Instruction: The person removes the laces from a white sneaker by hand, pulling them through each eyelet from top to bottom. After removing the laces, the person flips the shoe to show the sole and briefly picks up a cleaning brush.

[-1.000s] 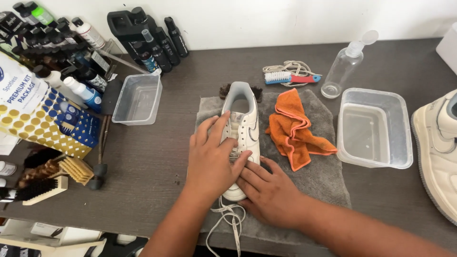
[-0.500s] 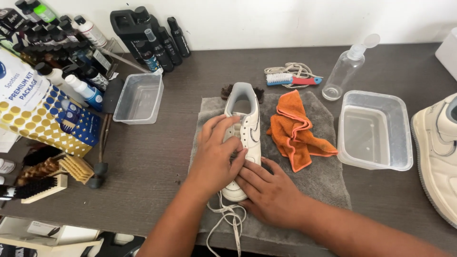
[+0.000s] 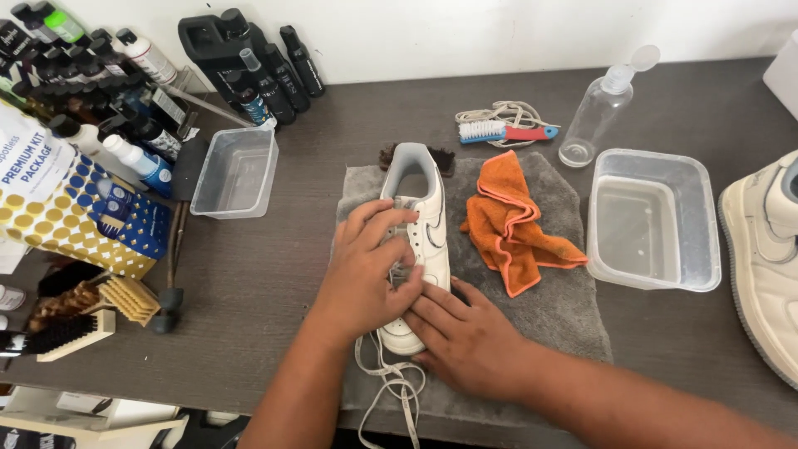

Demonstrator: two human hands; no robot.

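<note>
- the left hand (image 3: 364,278) has slid toward the toe of the white sneaker (image 3: 420,241), fingers curled on the laces (image 3: 391,391).
- right hand (image 3: 465,337) lies flat beside the toe, fingers spread, holding nothing.
- loose lace now trails off the grey towel (image 3: 557,308), so unlacing looks underway.

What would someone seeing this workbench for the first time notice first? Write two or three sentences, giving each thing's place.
At the centre, the left hand and right hand work at the laces of a white sneaker lying on a grey towel. A crumpled orange cloth lies just right of the shoe, with a clear plastic tub beyond it.
</note>
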